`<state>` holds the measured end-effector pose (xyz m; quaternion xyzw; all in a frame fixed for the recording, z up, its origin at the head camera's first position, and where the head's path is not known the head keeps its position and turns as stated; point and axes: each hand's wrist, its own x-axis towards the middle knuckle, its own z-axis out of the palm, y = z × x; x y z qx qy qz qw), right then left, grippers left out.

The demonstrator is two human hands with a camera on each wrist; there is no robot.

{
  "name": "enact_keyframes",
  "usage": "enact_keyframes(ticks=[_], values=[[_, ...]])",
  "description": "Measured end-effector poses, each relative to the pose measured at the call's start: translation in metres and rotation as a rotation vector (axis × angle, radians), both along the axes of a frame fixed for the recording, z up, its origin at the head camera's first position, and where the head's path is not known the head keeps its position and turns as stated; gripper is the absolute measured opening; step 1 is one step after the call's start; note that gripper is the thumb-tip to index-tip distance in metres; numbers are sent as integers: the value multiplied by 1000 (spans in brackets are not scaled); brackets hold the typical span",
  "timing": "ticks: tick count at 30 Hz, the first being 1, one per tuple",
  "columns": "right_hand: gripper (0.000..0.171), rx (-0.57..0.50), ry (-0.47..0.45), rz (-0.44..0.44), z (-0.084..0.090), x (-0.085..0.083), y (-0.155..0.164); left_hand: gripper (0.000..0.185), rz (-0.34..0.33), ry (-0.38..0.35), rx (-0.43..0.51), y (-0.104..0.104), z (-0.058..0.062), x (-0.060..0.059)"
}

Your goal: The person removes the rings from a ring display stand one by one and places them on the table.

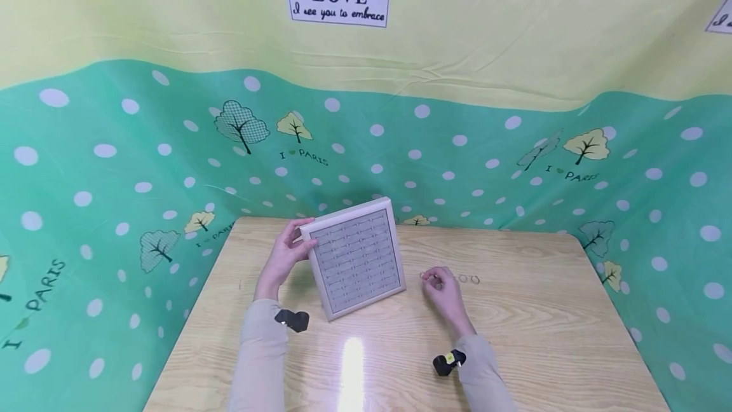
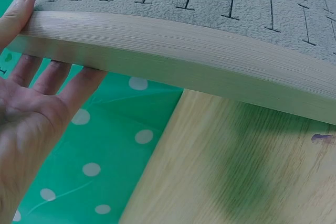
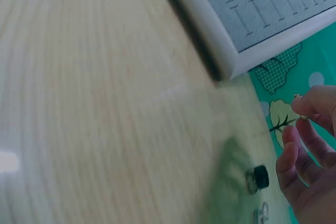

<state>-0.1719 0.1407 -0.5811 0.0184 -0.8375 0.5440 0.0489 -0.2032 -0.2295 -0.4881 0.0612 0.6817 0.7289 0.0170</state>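
Observation:
A square ring display tray [image 1: 357, 259] with a pale frame and grey slotted foam stands tilted up on the wooden table [image 1: 526, 342]. My left hand [image 1: 288, 250] grips its upper left corner. In the left wrist view the thumb lies on the tray's [image 2: 173, 45] front and the fingers [image 2: 52, 77] are behind it. To the right of the tray, my right hand [image 1: 439, 286] hovers just above the table and pinches a small ring [image 3: 298, 98] between fingertips. A few more rings [image 1: 466, 280] lie on the table just right of that hand. One is dark [image 3: 258, 177].
A green polka-dot cloth [image 1: 114, 164] with tree prints surrounds the table on three sides, yellow above with a "LOVE" sign [image 1: 337, 2]. Bare tabletop stretches in front of the tray and to the far right. A light glare [image 1: 352, 367] sits near the front edge.

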Motion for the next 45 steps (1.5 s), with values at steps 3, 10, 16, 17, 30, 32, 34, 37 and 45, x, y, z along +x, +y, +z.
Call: enact_keyframes(ticks=[3,10,16,17,30,32,34,37,45], values=[[11,11,14,-12,-4,3,5,48,5,-10,2,0,-1,0],[13,-9,14,-56,-12,5,18,50,2,-21,8,-1,-1,-1],[13,45,5,-81,-16,8,30,50,2,-18,10,0,-2,-1],[13,52,10,-83,-17,9,32,50,4,-18,11,0,-2,-1],[11,108,-24,-146,-26,11,60,49,5,-16,14,0,-2,-2],[11,130,-40,-161,-27,11,64,50,4,-26,12,0,-2,-2],[11,151,-52,-168,-27,12,68,49,3,-33,10,0,-1,-2],[11,174,-51,-174,-28,13,72,49,-4,-41,9,0,0,-2],[8,220,-44,-177,-30,12,77,48,-16,-32,6,4,17,7]])
